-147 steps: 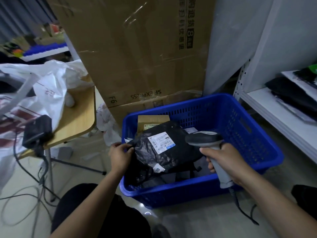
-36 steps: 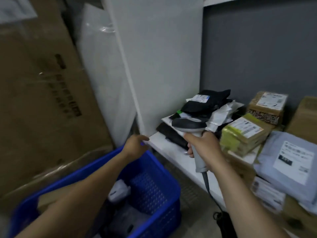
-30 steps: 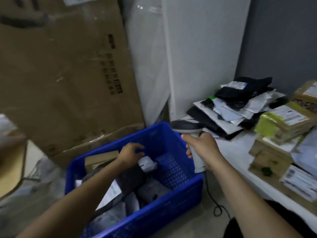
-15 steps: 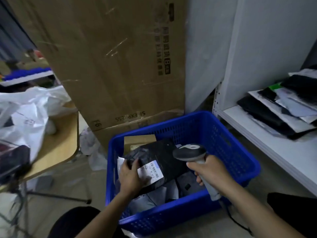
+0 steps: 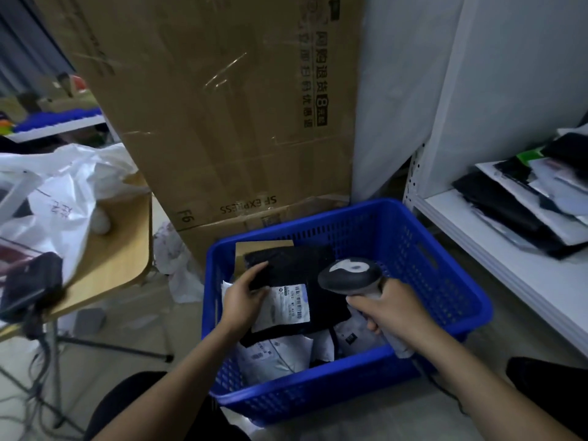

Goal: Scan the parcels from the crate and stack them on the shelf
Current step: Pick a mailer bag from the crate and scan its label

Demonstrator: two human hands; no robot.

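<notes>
fingers (image 5: 256, 269) of left hand (image 5: 242, 301) seemingly pinch black parcel (image 5: 297, 265); right hand (image 5: 392, 310) holds scanner (image 5: 350, 276)

Courier parcel room: labelled mailers (image 5: 276, 354) in a blue crate (image 5: 445, 281), SF Express carton (image 5: 222, 122) behind it, parcel-stacked shelf (image 5: 496, 249) beside it.

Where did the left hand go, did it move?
Yes. The left hand went from the blue crate's shelf-side rim down into the crate, and now holds the black parcel.
</notes>
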